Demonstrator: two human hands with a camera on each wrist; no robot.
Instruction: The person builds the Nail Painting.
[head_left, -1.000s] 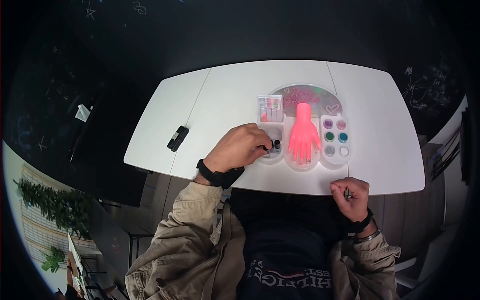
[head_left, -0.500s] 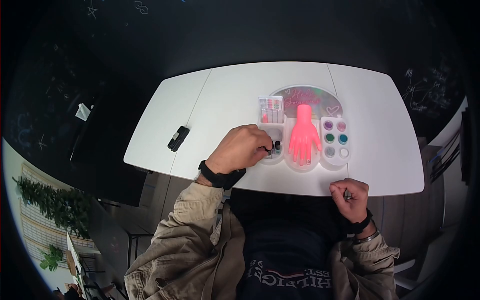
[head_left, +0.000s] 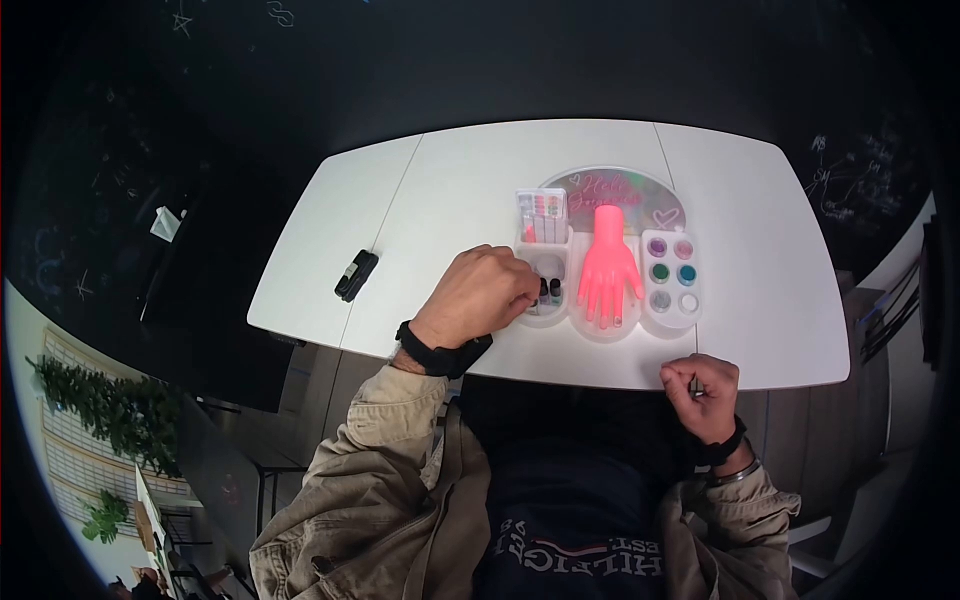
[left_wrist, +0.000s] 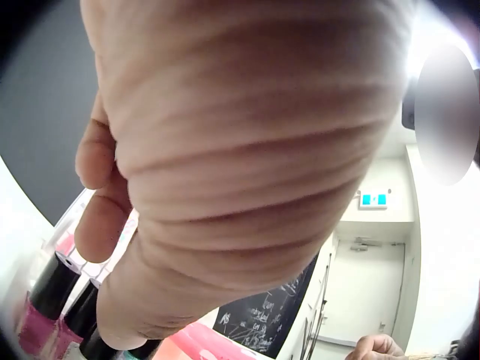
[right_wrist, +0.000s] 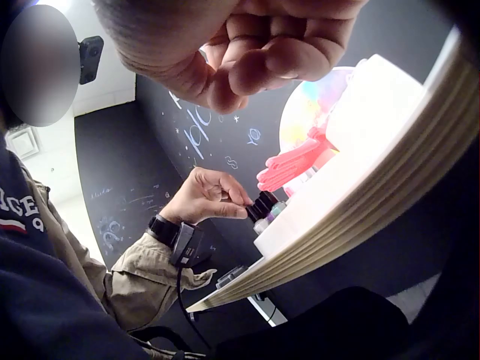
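Note:
My left hand (head_left: 478,292) is over the left section of a white nail-art stand (head_left: 605,337). Its thumb and fingertips come together at the black cap of a nail polish bottle (right_wrist: 260,225), which stands beside other bottles. In the left wrist view, the thumb overlaps the black caps, and pink polish bottles (left_wrist: 36,330) line up to its left. A glowing pink model hand (head_left: 608,265) lies fingers-down in the middle of the stand. My right hand (head_left: 703,396) rests at the table's front edge, fingers loosely curled, holding nothing.
Right of the model hand, a white holder carries several coloured pots (head_left: 659,272). A clear box of small nail pieces (head_left: 541,217) stands behind the bottles, with a rounded decorated backboard (head_left: 655,200) at the back. A black device (head_left: 356,277) lies on the white table (head_left: 765,290) at left.
My left hand has shifted slightly up at the bottles, and the black caps beside its fingertips show more clearly. The right hand stays where it was.

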